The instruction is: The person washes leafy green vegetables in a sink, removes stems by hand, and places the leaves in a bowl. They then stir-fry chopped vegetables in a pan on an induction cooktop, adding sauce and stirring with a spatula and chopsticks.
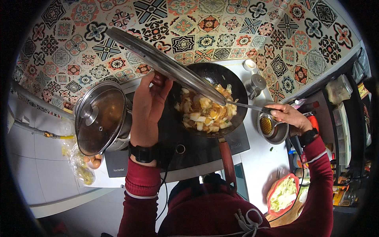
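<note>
My left hand [152, 97] grips the knob of a large metal-rimmed pan lid [168, 66], held tilted above a dark wok [241, 89]. Chopped cabbage [204, 118] in brownish sauce lies in the wok. In my right hand [288, 115] is the black handle of a metal cooking utensil [245, 105]; its far end is hidden by the lid or the food. The wok's red handle [228, 163] points towards me, touched by neither hand. Beneath the wok is a black cooktop [189, 160].
A lidded pot [100, 118] stands at the left, with eggs [93, 162] and a plastic bag [81, 169] near it. On the right are a metal bowl with a strainer [268, 126], a metal canister [257, 84], a red-rimmed basket of cut cabbage [282, 195] and a crowded shelf [343, 133].
</note>
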A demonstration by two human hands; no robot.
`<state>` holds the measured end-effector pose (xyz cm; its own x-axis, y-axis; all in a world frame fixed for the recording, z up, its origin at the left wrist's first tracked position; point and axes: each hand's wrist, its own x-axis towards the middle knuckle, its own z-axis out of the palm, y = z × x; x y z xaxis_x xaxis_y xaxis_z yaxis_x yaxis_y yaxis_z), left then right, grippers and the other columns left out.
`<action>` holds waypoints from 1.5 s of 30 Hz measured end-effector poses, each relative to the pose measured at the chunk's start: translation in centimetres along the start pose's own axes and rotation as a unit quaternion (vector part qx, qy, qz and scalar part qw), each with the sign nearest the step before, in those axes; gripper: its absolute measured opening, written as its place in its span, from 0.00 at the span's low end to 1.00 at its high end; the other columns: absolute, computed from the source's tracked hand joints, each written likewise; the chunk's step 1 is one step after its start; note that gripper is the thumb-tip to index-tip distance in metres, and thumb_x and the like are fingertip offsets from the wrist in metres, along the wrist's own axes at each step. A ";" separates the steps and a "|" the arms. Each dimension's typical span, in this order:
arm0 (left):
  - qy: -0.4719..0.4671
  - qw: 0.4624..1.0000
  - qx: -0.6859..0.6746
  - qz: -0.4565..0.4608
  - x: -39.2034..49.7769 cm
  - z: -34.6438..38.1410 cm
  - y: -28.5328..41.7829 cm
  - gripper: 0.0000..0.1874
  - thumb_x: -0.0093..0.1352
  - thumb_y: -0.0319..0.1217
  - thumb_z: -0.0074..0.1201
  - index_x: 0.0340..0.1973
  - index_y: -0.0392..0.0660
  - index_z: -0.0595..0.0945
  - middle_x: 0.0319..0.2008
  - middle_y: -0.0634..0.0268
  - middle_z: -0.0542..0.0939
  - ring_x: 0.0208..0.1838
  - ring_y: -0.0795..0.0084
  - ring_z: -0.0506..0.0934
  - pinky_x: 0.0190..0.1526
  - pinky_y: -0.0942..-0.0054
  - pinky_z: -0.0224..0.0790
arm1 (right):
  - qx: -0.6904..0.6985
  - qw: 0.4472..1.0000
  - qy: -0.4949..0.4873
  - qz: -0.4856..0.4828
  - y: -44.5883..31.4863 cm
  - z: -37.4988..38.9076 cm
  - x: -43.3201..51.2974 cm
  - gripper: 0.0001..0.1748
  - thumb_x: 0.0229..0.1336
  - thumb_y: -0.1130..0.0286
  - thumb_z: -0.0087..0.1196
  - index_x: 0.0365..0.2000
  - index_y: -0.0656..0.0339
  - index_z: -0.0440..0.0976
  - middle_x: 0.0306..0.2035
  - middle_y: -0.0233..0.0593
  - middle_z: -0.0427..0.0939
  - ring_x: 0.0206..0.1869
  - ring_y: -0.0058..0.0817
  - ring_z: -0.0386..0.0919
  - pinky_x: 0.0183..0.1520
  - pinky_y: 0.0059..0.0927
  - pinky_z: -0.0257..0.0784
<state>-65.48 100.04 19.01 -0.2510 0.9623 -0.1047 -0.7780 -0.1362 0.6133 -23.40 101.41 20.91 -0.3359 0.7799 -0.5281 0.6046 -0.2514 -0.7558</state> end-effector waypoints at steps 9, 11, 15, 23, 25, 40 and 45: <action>-0.039 0.998 0.000 -0.039 0.8 -0.4 0.4 0.10 0.70 0.31 0.48 0.28 0.37 0.72 0.31 0.62 0.75 0.36 0.70 0.77 0.45 0.72 0.78 | -0.147 0.978 0.111 -0.099 -2.7 0.0 -7.6 0.18 0.58 0.73 0.54 0.50 0.63 0.73 0.42 0.35 0.78 0.45 0.19 0.72 0.52 0.24 0.66; -0.043 0.998 -0.008 -0.035 0.7 -0.4 0.4 0.10 0.70 0.31 0.48 0.28 0.37 0.73 0.31 0.61 0.76 0.36 0.70 0.78 0.44 0.72 0.78 | -0.157 0.970 0.174 -0.062 -3.1 -0.3 -7.3 0.18 0.60 0.73 0.52 0.51 0.64 0.72 0.43 0.35 0.77 0.46 0.18 0.71 0.53 0.22 0.64; -0.021 0.999 -0.017 -0.035 0.7 -0.2 0.3 0.11 0.70 0.31 0.47 0.28 0.36 0.73 0.31 0.61 0.76 0.35 0.70 0.78 0.42 0.73 0.79 | -0.268 0.945 0.186 -0.036 -4.2 -1.9 -3.2 0.18 0.61 0.71 0.50 0.51 0.62 0.72 0.29 0.44 0.79 0.31 0.26 0.74 0.40 0.29 0.69; -0.012 0.999 -0.016 -0.034 0.6 -1.1 0.5 0.10 0.71 0.31 0.46 0.33 0.36 0.76 0.30 0.62 0.76 0.32 0.69 0.79 0.40 0.74 0.79 | -0.413 0.910 0.043 -0.014 -11.9 -5.6 8.0 0.18 0.57 0.65 0.52 0.48 0.59 0.74 0.28 0.38 0.78 0.22 0.26 0.76 0.28 0.29 0.72; 0.001 0.999 -0.017 -0.029 0.5 -1.2 0.4 0.10 0.71 0.31 0.46 0.33 0.36 0.76 0.30 0.62 0.76 0.32 0.69 0.79 0.40 0.74 0.79 | -0.379 0.925 0.002 0.022 -12.9 -6.6 10.3 0.18 0.58 0.66 0.52 0.48 0.58 0.74 0.27 0.33 0.76 0.19 0.20 0.73 0.23 0.23 0.70; -0.001 1.000 -0.023 0.001 0.2 -1.2 0.1 0.10 0.70 0.31 0.48 0.30 0.36 0.75 0.30 0.63 0.75 0.36 0.69 0.78 0.41 0.74 0.78 | -0.474 0.872 0.077 -0.089 -10.5 -3.1 5.9 0.17 0.59 0.68 0.50 0.49 0.58 0.73 0.23 0.41 0.78 0.19 0.28 0.76 0.31 0.32 0.73; 0.023 1.000 -0.013 -0.004 0.4 -0.9 0.0 0.10 0.70 0.31 0.48 0.28 0.37 0.74 0.30 0.63 0.75 0.36 0.70 0.77 0.41 0.74 0.78 | -0.228 0.973 0.007 0.033 -9.2 -2.9 8.0 0.19 0.60 0.64 0.52 0.50 0.60 0.72 0.19 0.30 0.71 0.16 0.16 0.67 0.18 0.23 0.64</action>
<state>-66.12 100.23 18.25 -0.2701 0.9518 -0.1455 -0.7942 -0.1348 0.5924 -29.53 111.63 24.81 -0.2771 0.7789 -0.5626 0.8837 -0.0233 -0.4675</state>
